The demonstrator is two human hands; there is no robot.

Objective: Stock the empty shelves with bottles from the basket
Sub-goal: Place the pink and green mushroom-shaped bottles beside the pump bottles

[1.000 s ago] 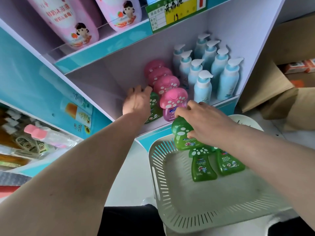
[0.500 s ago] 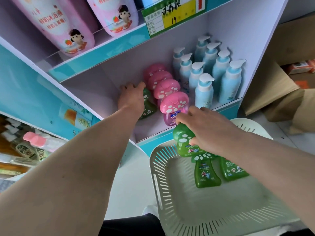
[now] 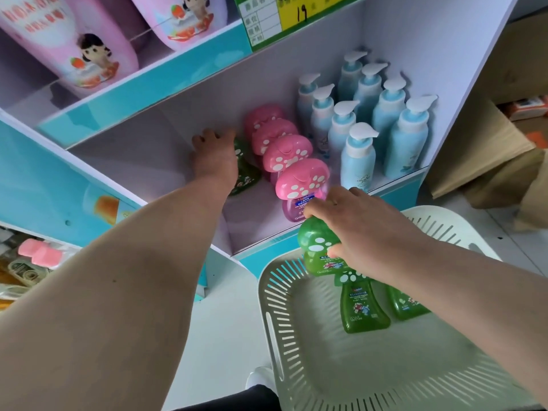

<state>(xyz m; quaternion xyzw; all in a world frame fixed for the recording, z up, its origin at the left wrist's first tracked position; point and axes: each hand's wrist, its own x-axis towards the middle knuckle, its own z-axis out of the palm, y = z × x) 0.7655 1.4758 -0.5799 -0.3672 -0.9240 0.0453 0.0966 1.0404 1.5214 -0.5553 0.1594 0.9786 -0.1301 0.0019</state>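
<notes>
My left hand (image 3: 214, 155) reaches deep into the middle shelf (image 3: 255, 221) and holds a green mushroom-cap bottle (image 3: 246, 172) left of the pink row; the hand hides most of that bottle. My right hand (image 3: 364, 229) grips a second green mushroom-cap bottle (image 3: 318, 247) just above the far rim of the pale slotted basket (image 3: 275, 321). Two more green bottles (image 3: 363, 307) lie in the basket, one partly under my right forearm.
A row of pink mushroom-cap bottles (image 3: 302, 179) and several pale blue pump bottles (image 3: 358, 155) fill the shelf's right side. Large pink bottles (image 3: 71, 43) stand on the shelf above. Brown cardboard (image 3: 486, 161) lies to the right, and more bottles (image 3: 38, 256) sit at lower left.
My left hand has pushed its green bottle further back into the shelf. My right hand has barely moved with its bottle above the basket.
</notes>
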